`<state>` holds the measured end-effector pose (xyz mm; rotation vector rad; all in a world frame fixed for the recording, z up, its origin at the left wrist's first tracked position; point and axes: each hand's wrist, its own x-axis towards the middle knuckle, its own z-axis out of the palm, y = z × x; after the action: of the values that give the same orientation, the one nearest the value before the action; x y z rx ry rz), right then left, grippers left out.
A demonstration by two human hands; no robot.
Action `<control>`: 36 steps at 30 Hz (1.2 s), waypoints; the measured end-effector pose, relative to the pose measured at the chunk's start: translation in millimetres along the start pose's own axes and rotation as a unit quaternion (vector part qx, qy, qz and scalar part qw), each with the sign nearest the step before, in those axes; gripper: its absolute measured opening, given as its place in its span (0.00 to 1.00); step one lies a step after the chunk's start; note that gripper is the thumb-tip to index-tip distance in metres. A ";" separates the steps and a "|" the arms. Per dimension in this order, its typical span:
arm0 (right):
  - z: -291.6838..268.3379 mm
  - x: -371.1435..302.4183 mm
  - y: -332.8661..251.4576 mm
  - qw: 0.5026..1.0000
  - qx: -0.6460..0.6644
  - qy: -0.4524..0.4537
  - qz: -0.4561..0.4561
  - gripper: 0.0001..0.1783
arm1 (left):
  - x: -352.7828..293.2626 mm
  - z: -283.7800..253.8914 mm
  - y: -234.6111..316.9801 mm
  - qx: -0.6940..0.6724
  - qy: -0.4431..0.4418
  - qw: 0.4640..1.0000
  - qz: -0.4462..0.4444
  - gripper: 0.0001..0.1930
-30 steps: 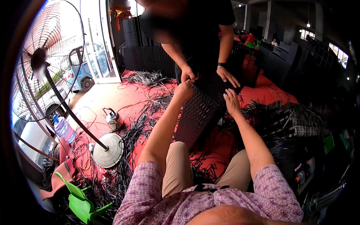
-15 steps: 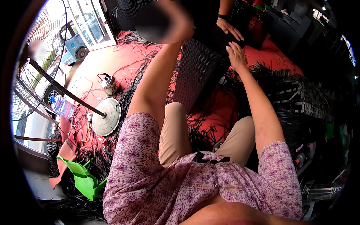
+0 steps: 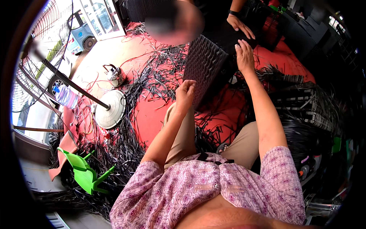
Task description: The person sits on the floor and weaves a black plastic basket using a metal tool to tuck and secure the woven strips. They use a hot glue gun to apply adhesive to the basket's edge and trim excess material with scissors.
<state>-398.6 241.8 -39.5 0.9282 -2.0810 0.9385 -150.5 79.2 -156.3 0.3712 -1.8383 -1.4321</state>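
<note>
A dark woven piece (image 3: 204, 63), boxy and made of black strips, stands tilted in front of me. My left hand (image 3: 185, 96) is beside its left face, the fingers curled in and pressed together; whatever they may hold is too small to make out. On the right, my right hand (image 3: 245, 57) lies at the dark top side of the piece with its fingers stretched out. A co-worker's hand (image 3: 241, 27), with a black wristband, rests flat on the same top just beyond my right fingertips.
Loose black strips (image 3: 126, 152) litter the red floor covering (image 3: 148, 126). On the left are a standing fan's round base (image 3: 111, 109), a metal kettle (image 3: 114, 76), a water bottle (image 3: 66, 97) and a small green plastic chair (image 3: 85, 175). A dark woven frame (image 3: 305, 107) lies at right.
My left hand has come down and nearer to me, from the far upper edge of the woven piece to beside its left face. My right hand remains at the top, fingers still stretched.
</note>
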 end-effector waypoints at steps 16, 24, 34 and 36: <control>13.5 -2.2 16.1 0.998 -0.042 0.006 -0.055 0.27 | -61.4 3.1 -29.0 0.159 -0.069 0.983 0.067 0.05; 14.8 -5.0 5.2 0.996 -0.051 0.021 -0.065 0.25 | -65.9 4.0 -33.7 0.191 -0.079 0.977 0.058 0.05; 22.1 -7.7 17.6 0.997 -0.049 0.023 -0.062 0.27 | -67.4 5.9 -25.4 0.204 -0.084 0.973 0.064 0.05; 22.1 -8.8 15.3 0.997 -0.042 0.025 -0.055 0.27 | -67.7 5.8 -26.9 0.194 -0.083 0.976 0.060 0.05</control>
<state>-412.3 234.3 -63.0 0.9551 -1.9899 0.8030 -115.3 117.6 -207.6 0.3315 -2.2428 -1.0454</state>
